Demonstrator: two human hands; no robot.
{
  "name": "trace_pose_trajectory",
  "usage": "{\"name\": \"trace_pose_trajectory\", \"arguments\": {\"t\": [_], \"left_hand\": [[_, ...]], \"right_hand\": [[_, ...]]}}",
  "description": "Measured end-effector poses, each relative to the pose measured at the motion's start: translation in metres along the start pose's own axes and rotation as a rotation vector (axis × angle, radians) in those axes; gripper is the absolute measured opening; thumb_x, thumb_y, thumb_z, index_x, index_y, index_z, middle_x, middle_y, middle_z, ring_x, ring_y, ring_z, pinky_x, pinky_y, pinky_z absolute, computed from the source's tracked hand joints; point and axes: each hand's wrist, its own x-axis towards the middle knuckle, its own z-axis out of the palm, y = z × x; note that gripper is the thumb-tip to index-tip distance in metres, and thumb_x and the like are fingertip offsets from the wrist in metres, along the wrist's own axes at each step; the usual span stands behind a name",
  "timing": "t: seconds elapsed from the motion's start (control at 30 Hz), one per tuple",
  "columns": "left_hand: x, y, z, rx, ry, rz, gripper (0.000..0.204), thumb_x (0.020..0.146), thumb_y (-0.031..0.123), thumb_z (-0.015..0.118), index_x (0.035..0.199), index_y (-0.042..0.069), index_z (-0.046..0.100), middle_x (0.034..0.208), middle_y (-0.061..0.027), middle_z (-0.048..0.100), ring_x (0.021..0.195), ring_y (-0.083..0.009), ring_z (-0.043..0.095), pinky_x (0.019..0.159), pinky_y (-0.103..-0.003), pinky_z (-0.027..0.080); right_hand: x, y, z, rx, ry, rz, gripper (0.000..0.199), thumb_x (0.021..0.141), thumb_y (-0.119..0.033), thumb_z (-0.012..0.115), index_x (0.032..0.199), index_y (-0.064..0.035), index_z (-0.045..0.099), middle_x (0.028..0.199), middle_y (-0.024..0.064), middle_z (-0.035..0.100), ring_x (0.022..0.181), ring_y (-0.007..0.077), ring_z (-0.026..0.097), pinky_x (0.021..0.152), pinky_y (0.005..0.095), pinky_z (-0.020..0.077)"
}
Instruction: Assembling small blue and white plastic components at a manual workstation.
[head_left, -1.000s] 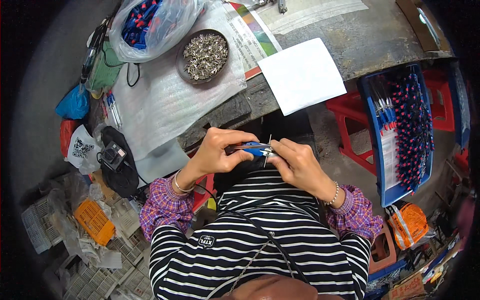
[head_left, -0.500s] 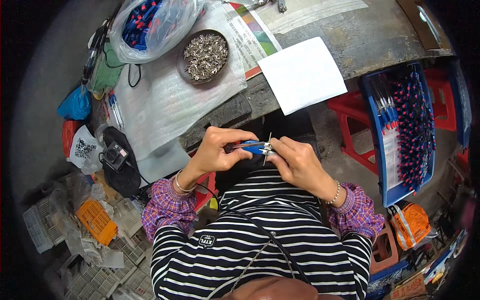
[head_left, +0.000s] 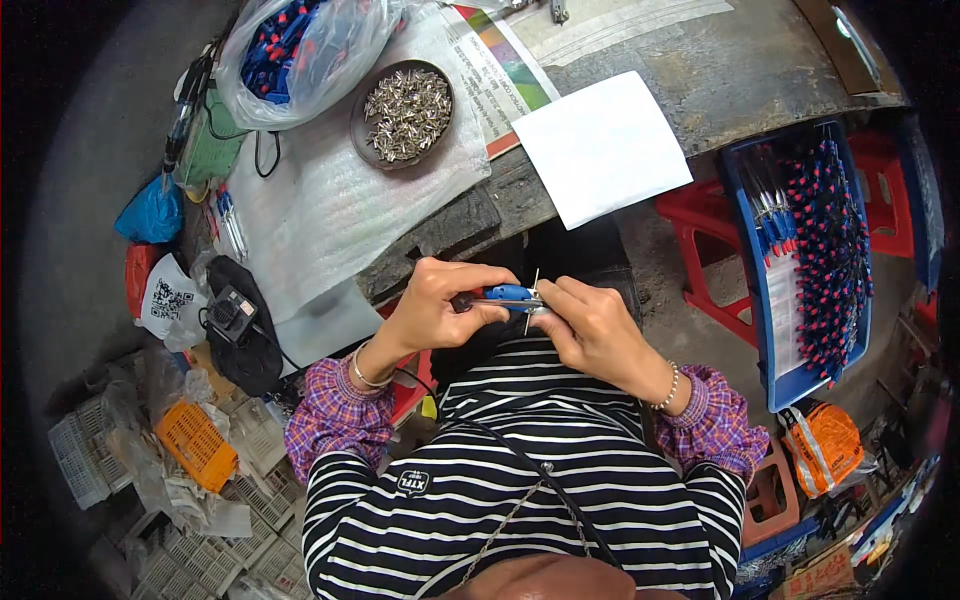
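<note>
My left hand (head_left: 440, 305) grips a small blue-handled tool (head_left: 505, 295) by its body, just in front of my striped shirt. My right hand (head_left: 590, 325) meets it from the right and pinches a thin metal pin (head_left: 532, 300) that stands upright at the tool's tip. Both hands hover below the table's near edge (head_left: 470, 225). A round dish of small metal parts (head_left: 403, 112) sits on white foam sheet (head_left: 330, 200) up on the table. Above it lies a clear bag of blue and red pieces (head_left: 295, 50).
A white paper sheet (head_left: 600, 145) overhangs the table edge. At right a blue tray (head_left: 815, 250) of red-and-blue pieces rests on red stools (head_left: 700, 240). At left lie a blue bag (head_left: 150, 215), a black device (head_left: 235, 320), an orange crate (head_left: 195, 445) and white crates.
The hands stay together on the tool with only slight shifts of the fingers; nothing else has moved.
</note>
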Motion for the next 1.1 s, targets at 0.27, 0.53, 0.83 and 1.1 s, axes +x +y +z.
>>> {"name": "trace_pose_trajectory", "arguments": {"t": [0.27, 0.53, 0.83, 1.1], "left_hand": [[-0.001, 0.004, 0.006, 0.057, 0.124, -0.010, 0.028, 0.066, 0.008, 0.073, 0.093, 0.000, 0.068, 0.070, -0.0105, 0.066, 0.056, -0.0138, 0.063, 0.052, -0.024, 0.048], [0.000, -0.005, -0.006, -0.076, -0.021, -0.068, 0.028, 0.066, 0.010, 0.075, 0.092, 0.002, 0.068, 0.069, -0.0083, 0.066, 0.053, -0.0103, 0.059, 0.049, -0.021, 0.043], [-0.002, 0.000, -0.006, -0.027, 0.039, -0.067, 0.029, 0.066, 0.012, 0.076, 0.092, 0.001, 0.068, 0.071, -0.0101, 0.067, 0.057, -0.0144, 0.062, 0.052, -0.023, 0.046], [0.000, -0.001, -0.008, -0.034, 0.015, -0.034, 0.029, 0.067, 0.014, 0.076, 0.091, 0.001, 0.068, 0.073, -0.0108, 0.067, 0.058, -0.0153, 0.063, 0.054, -0.023, 0.047]], "right_hand": [[0.004, 0.001, -0.005, -0.041, 0.038, -0.027, 0.030, 0.073, -0.002, 0.064, 0.101, 0.0031, 0.055, 0.070, 0.0130, 0.051, 0.054, 0.0302, 0.053, 0.047, 0.0372, 0.0419], [0.002, 0.002, -0.004, 0.020, -0.044, -0.001, 0.032, 0.073, -0.002, 0.064, 0.103, 0.0027, 0.055, 0.071, 0.0131, 0.050, 0.054, 0.0301, 0.052, 0.047, 0.0370, 0.0414], [0.004, 0.000, -0.001, -0.020, 0.033, -0.026, 0.032, 0.073, -0.003, 0.065, 0.103, 0.0030, 0.055, 0.071, 0.0130, 0.051, 0.056, 0.0303, 0.053, 0.048, 0.0370, 0.0417], [0.003, 0.000, 0.000, -0.030, 0.001, -0.027, 0.033, 0.072, -0.003, 0.066, 0.103, 0.0032, 0.055, 0.071, 0.0123, 0.050, 0.055, 0.0290, 0.053, 0.047, 0.0362, 0.0419]]}}
